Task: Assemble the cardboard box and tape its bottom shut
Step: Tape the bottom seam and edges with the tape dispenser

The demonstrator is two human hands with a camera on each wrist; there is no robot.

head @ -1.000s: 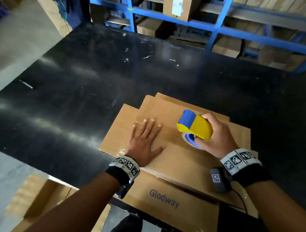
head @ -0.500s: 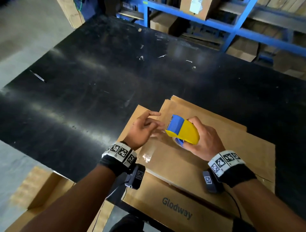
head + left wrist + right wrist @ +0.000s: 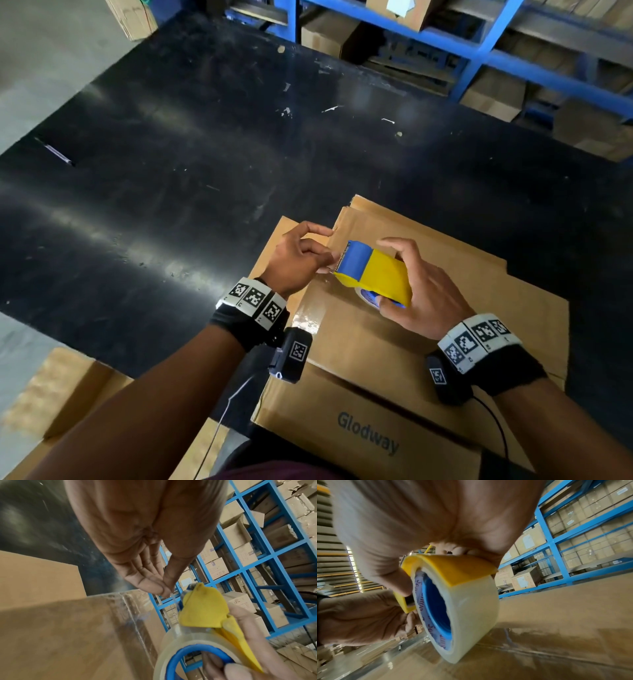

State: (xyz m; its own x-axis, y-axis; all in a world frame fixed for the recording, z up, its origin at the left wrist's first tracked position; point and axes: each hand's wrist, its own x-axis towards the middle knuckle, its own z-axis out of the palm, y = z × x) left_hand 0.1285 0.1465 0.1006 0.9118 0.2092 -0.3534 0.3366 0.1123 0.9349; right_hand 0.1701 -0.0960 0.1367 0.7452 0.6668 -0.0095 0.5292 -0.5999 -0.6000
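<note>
The brown cardboard box (image 3: pixel 462 308), printed "Glodway" on its near side, stands on the black table with its closed flaps facing up. A shiny strip of clear tape (image 3: pixel 308 318) runs along the flap seam to the near left edge. My right hand (image 3: pixel 411 274) grips the yellow and blue tape dispenser (image 3: pixel 376 274) just above the box top. The clear tape roll (image 3: pixel 467 615) sits inside the dispenser. My left hand (image 3: pixel 322 258) pinches the tape end at the dispenser's blue blade end. In the left wrist view its fingertips (image 3: pixel 154 585) press together on the thin tape beside the dispenser (image 3: pixel 204 609).
The black table (image 3: pixel 205 171) spreads far and left of the box, with a pen-like stick (image 3: pixel 58 156) near its left edge. Blue shelving (image 3: pixel 479 51) filled with cartons stands behind. Another carton (image 3: pixel 61 394) sits on the floor at lower left. Flat cardboard (image 3: pixel 363 204) pokes out beyond the box.
My left hand lifted from lying flat on the box top and now pinches the tape at the dispenser. My right hand raised the dispenser off the box and tilted it.
</note>
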